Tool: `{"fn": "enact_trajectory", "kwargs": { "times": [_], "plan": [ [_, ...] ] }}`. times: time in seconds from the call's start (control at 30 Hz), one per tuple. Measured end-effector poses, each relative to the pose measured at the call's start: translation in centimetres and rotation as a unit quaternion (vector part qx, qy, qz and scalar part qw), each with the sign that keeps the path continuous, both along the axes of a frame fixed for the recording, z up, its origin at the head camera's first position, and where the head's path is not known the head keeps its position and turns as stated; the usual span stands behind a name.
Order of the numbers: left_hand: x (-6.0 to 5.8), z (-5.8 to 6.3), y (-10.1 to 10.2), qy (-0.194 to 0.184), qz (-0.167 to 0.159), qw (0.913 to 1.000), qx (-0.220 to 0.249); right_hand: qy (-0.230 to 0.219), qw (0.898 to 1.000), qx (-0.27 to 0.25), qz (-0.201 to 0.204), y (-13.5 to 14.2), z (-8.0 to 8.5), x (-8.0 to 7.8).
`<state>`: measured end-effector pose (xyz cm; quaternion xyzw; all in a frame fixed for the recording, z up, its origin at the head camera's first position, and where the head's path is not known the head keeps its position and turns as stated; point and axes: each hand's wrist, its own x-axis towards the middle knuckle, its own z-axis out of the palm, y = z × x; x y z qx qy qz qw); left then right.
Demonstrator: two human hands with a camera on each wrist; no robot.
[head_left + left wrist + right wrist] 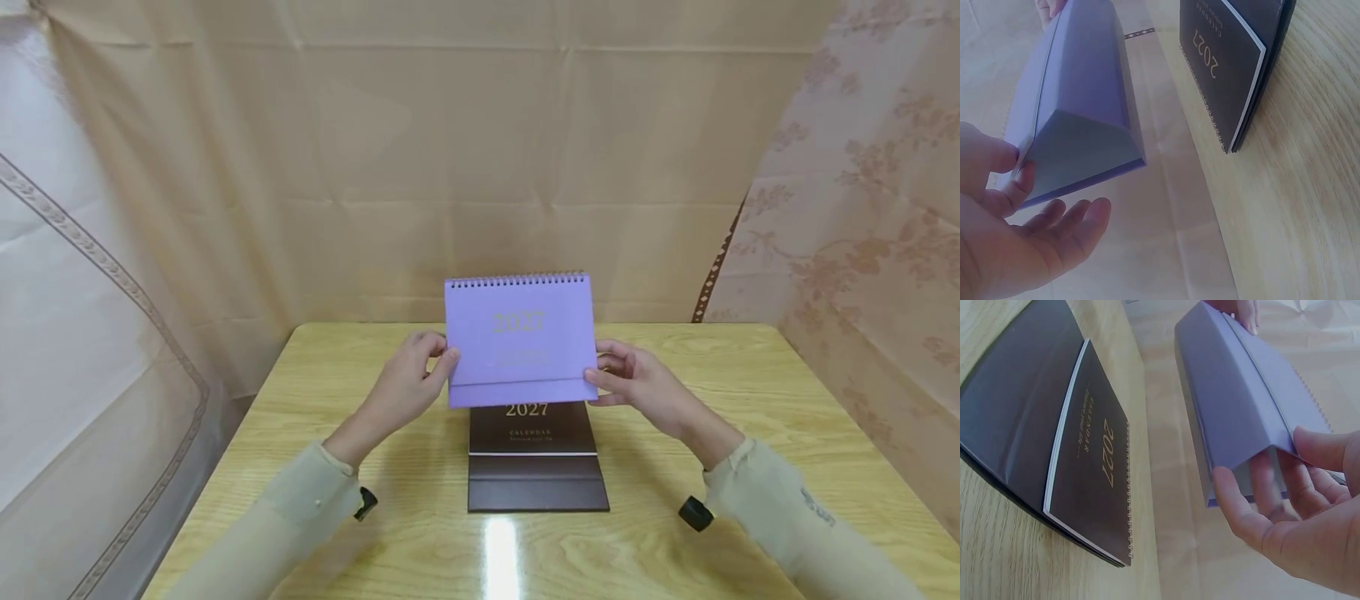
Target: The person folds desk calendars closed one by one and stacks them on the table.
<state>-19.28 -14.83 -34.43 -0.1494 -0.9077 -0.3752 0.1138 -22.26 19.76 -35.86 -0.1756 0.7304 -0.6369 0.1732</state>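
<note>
A purple 2027 desk calendar [517, 342] with a spiral binding along its top edge is held up in the air, its cover towards the head camera. My left hand [416, 375] pinches its left edge between thumb and fingers. At the opposite edge my right hand [637, 383] grips it, thumb on the front and some fingers behind or inside the folded stand. Both wrist views show the calendar's stand folded out into a hollow wedge. Below it a dark brown 2027 calendar [532, 482] lies on the table, its upper part hidden by the purple one in the head view.
The light wood-grain table [300, 417] has its far edge against a beige cloth [375, 167]. A patterned cloth [885, 208] hangs on the right and a whitish one [67, 292] on the left. Light reflects off the table near the front.
</note>
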Motion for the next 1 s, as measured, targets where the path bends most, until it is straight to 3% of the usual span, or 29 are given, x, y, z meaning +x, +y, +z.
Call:
{"fn": "enact_trajectory", "kwargs": {
  "times": [0.23,0.4,0.7,1.0],
  "plan": [
    [0.1,-0.2,-0.2,-0.005,-0.006,0.9997,0.024,0.0,1.0,0.002,-0.003,-0.2,-0.2,0.3],
    [0.1,-0.4,-0.6,-0.032,-0.028,0.9973,0.06,-0.016,1.0,-0.007,0.008,-0.2,-0.3,0.4],
    [0.4,-0.9,-1.0,-0.101,-0.082,0.9814,0.14,-0.064,0.993,-0.085,0.05,0.0,-0.3,0.8],
    [0.3,-1.1,-1.1,-0.134,-0.078,0.9721,0.177,-0.097,0.985,-0.118,0.077,0.2,-0.7,0.9]
  ]
}}
